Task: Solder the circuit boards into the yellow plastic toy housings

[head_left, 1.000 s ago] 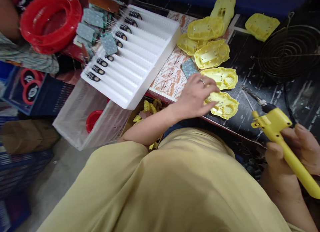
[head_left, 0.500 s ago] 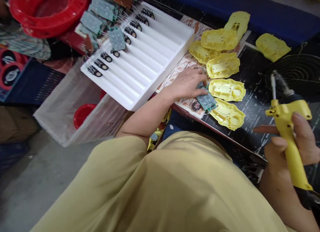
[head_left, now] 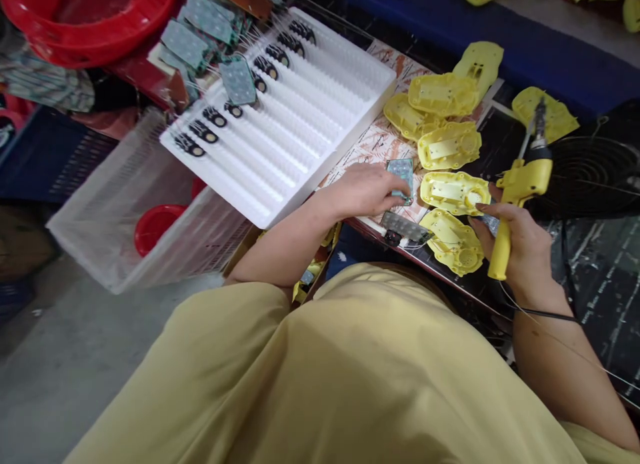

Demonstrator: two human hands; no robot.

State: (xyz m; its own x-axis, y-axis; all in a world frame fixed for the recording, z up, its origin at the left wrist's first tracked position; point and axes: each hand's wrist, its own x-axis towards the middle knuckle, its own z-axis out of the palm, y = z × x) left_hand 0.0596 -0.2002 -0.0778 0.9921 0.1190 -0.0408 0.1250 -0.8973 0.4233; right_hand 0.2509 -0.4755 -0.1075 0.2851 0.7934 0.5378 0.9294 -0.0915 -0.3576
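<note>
My left hand [head_left: 373, 187] is closed on the edge of a green circuit board [head_left: 401, 176] at the table's near side. A second circuit board [head_left: 407, 228] lies tilted just below it, with a small dark round part [head_left: 393, 237] and thin wires at its end. In my right hand [head_left: 525, 241] is a yellow soldering gun [head_left: 501, 247], its metal tip pointing up and away. The thumb and a fingertip of that hand reach to the right end of a yellow plastic shell [head_left: 443, 192]. Another yellow shell [head_left: 453, 241] lies nearer me, beside the tilted board.
Several more yellow shells [head_left: 450, 145] lie farther back. A white foam tray [head_left: 320, 131] holds black round parts, with boards piled at its far left. A black wire fan guard [head_left: 595, 174] is at right. Left are a red ring [head_left: 95, 47] and a translucent crate [head_left: 110, 251].
My right hand has brought the soldering gun left to the yellow shells. My left hand has shifted from the lower circuit board to another board; the lower one now tilts.
</note>
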